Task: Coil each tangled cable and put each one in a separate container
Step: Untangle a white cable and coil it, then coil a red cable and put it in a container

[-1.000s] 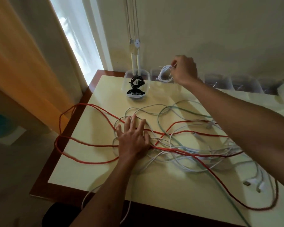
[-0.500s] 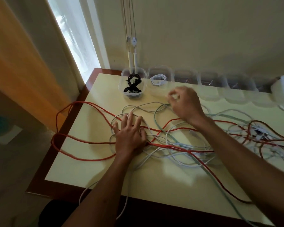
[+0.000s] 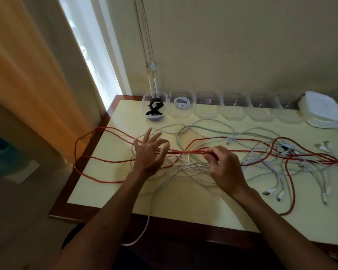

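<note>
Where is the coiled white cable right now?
In the head view, the coiled white cable lies in the second clear container from the left at the table's far edge, right beside the container holding the black cable.

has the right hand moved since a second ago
Yes. The right hand came back from the containers at the far edge to the red cable mid-table.

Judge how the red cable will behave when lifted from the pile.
Probably floppy: the red cable lies in loose loops, some drooping past the table edge. Likely to drag neighbours: it crosses the white cables near the right hand, which pinches it.
</note>
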The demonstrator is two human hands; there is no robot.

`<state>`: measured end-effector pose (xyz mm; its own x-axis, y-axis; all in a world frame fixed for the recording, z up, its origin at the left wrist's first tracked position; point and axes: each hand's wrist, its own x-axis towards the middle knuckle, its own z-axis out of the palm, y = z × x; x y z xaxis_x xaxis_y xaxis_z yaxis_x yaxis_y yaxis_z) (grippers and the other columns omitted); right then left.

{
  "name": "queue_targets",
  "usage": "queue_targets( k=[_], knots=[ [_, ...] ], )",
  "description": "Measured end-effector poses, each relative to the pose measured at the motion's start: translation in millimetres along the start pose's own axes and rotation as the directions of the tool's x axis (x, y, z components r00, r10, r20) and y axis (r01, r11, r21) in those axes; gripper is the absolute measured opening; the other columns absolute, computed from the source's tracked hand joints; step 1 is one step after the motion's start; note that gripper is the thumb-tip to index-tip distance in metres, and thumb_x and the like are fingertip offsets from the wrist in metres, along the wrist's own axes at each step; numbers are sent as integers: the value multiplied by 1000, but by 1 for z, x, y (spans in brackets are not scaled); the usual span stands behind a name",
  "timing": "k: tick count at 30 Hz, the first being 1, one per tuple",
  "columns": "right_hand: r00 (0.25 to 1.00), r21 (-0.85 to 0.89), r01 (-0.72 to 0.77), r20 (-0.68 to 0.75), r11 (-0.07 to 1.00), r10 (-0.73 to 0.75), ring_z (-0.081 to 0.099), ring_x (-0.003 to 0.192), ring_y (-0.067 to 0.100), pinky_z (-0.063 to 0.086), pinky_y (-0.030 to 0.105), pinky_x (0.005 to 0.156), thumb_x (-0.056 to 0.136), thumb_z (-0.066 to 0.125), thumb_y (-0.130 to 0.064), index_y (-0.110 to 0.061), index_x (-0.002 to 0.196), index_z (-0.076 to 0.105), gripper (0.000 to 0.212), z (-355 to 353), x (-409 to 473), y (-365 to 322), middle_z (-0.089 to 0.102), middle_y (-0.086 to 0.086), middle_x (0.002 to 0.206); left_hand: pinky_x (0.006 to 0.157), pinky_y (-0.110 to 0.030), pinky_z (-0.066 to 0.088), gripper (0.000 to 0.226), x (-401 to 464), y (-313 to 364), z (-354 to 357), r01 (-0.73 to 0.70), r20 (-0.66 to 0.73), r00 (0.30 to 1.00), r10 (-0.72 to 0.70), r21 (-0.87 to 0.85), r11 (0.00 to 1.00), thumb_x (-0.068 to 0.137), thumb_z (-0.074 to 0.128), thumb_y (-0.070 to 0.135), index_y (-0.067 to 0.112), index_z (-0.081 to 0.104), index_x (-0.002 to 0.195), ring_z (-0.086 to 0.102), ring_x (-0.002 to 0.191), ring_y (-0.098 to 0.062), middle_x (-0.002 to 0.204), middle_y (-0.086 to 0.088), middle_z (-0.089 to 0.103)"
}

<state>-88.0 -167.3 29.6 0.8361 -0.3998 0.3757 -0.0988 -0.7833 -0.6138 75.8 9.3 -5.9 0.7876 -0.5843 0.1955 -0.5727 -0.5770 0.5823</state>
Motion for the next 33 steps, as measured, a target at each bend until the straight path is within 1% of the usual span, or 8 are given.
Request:
queue_targets(
  k=[5, 11, 17, 22, 24, 26, 28, 33],
  knots=[
    [954, 347, -47, -263, 937, 146, 53, 68, 2, 41, 16, 62, 94, 53, -16, -12, 91, 63, 12, -46, 3, -19, 61, -5, 75, 102, -61, 36, 34, -13, 31, 1, -252, -166, 942, 292, 226, 941, 89, 52, 42, 18, 65, 69, 64, 94, -22, 74, 1, 69],
    [695, 558, -225, -482, 799, 533, 45, 63, 21, 37, 40, 60, 90, 50, -34, -33, 78, 61, 17, -115, -27, 37, 51, -3, 69, 89, -48, 45, 42, -10, 16, -16, 240, -400, 888, -225, -15, 971, 102, 45, 34, 18, 56, 65, 47, 52, -13, 55, 0, 53],
    [846, 290, -489, -72, 822, 529, 53, 53, 4, 41, 28, 57, 94, 59, -5, -18, 76, 66, 23, -115, -101, 47, 60, -1, 60, 64, -28, 47, 43, 8, 61, -43, 145, -448, 767, -459, -576, 804, 105, 39, 32, 2, 63, 85, 53, 62, -3, 67, -2, 56],
    [747, -35, -431, 547, 902, 378, 63, 70, -2, 49, 26, 73, 88, 70, -16, -31, 71, 74, 22, -104, -131, 39, 71, -6, 73, 51, -16, 35, 48, 11, 129, -49, -235, -523, 849, -73, -499, 834, 105, 40, 21, 9, 53, 61, 45, 53, -2, 52, 2, 43],
    [636, -59, -382, 707, 922, 309, 66, 73, 1, 51, 23, 74, 89, 69, -22, -24, 88, 78, 10, -104, -132, 32, 74, -5, 80, 45, -18, 33, 45, 3, 144, -33, -285, -324, 929, 180, -313, 906, 103, 46, 21, 17, 48, 58, 43, 45, -5, 49, 5, 41],
    [663, -5, -400, 689, 917, 293, 65, 66, 7, 52, 31, 72, 91, 68, -23, -21, 92, 78, 10, -105, -130, 32, 74, 1, 78, 56, -28, 43, 31, -7, 149, -9, -314, 26, 949, 313, 45, 948, 98, 51, 28, 20, 49, 68, 51, 51, -11, 55, 5, 48],
    [763, 38, -418, 557, 908, 328, 65, 71, 14, 51, 35, 73, 91, 67, -25, -25, 89, 78, 10, -106, -130, 37, 73, 2, 80, 83, -39, 47, 11, -17, 147, 15, -367, 311, 915, 258, 371, 853, 95, 51, 30, 19, 51, 94, 62, 76, -22, 75, 1, 59],
    [865, -17, -498, 55, 867, 498, 67, 78, 11, 50, 28, 70, 91, 66, -24, -17, 87, 76, 13, -116, -142, 47, 74, -5, 82, 109, -71, 16, 77, -29, 134, 35, -515, 693, 719, -43, 574, 636, 89, 56, 14, 33, 13, 150, 25, 142, -32, 151, -9, 32]
  ],
)
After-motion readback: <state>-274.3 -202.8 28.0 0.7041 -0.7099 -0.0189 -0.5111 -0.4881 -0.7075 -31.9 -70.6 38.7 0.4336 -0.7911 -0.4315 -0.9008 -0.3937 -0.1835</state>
